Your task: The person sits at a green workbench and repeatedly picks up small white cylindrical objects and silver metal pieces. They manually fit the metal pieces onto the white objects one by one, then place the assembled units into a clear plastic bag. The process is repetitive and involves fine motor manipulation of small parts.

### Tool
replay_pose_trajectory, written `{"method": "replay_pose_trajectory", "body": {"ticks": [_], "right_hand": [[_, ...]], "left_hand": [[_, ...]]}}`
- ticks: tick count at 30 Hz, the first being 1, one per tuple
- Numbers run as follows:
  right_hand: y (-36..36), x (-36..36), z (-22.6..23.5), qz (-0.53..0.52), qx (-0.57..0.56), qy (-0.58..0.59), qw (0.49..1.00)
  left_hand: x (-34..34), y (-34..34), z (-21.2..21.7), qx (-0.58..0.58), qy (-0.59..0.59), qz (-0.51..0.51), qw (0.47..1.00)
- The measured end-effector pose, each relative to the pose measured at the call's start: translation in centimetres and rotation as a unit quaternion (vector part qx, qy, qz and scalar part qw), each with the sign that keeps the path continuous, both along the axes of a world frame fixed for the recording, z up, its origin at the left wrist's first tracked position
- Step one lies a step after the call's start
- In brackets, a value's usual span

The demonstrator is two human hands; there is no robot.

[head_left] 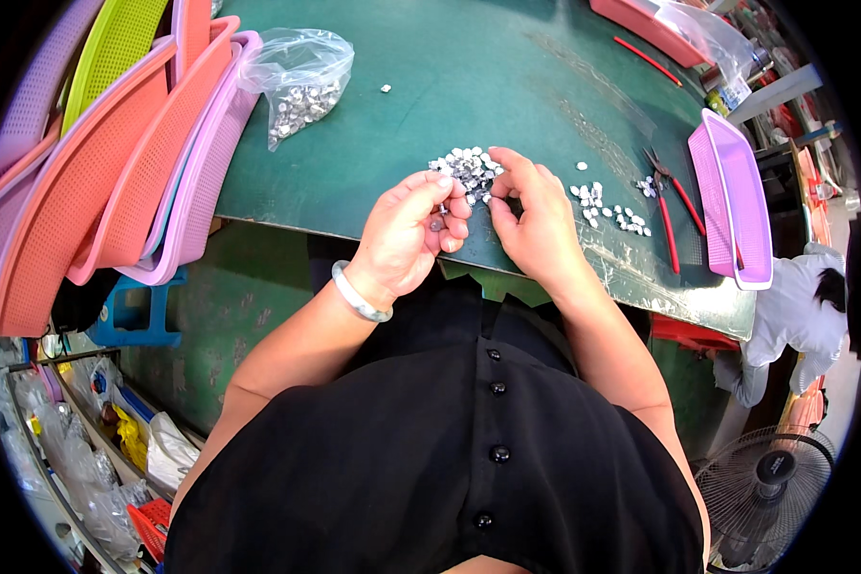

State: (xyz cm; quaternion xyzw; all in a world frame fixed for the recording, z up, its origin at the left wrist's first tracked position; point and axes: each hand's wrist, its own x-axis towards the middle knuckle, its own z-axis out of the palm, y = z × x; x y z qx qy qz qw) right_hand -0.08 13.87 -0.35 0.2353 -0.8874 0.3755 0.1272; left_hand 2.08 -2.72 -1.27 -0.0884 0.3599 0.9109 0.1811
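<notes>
Small white and silvery pieces, rounded and button-like, form a pile [469,170] near the table's front edge. My left hand [407,230], with a pale bangle [359,293] on its wrist, is closed at the left of the pile. Its thumb presses toward the curled fingers, and a few of the small silvery pieces [438,224] show between them. My right hand [538,218] curves along the pile's right side, its thumb and forefinger tips apart at the pieces. Loose pieces of the same kind [593,201] lie scattered to its right.
Red-handled pliers [681,206] and a purple basket [737,201] sit at the right. A clear bag of pieces [301,100] stands at the back left, beside stacked baskets [129,163]. A fan [773,469] and another person [799,306] are at the right, a blue stool [142,311] lower left.
</notes>
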Motion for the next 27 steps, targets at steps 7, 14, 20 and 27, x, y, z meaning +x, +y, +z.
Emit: {"method": "replay_pose_trajectory", "body": {"ticks": [7, 14, 20, 27], "right_hand": [[0.8, 0.5, 1.2, 0.034, 0.029, -0.036, 0.998], [0.9, 0.2, 1.0, 0.054, 0.029, -0.004, 0.998], [0.7, 0.0, 0.7, 0.052, 0.032, -0.025, 0.998], [0.9, 0.1, 0.4, 0.019, -0.093, -0.04, 0.995]], "left_hand": [[0.0, 0.2, 0.3, -0.028, 0.0, -0.007, 1.0], [0.0, 0.2, 0.2, -0.022, 0.006, -0.015, 1.0], [0.1, 0.1, 0.3, -0.022, 0.008, -0.016, 1.0], [0.0, 0.3, 0.6, -0.066, 0.005, -0.033, 0.997]]}}
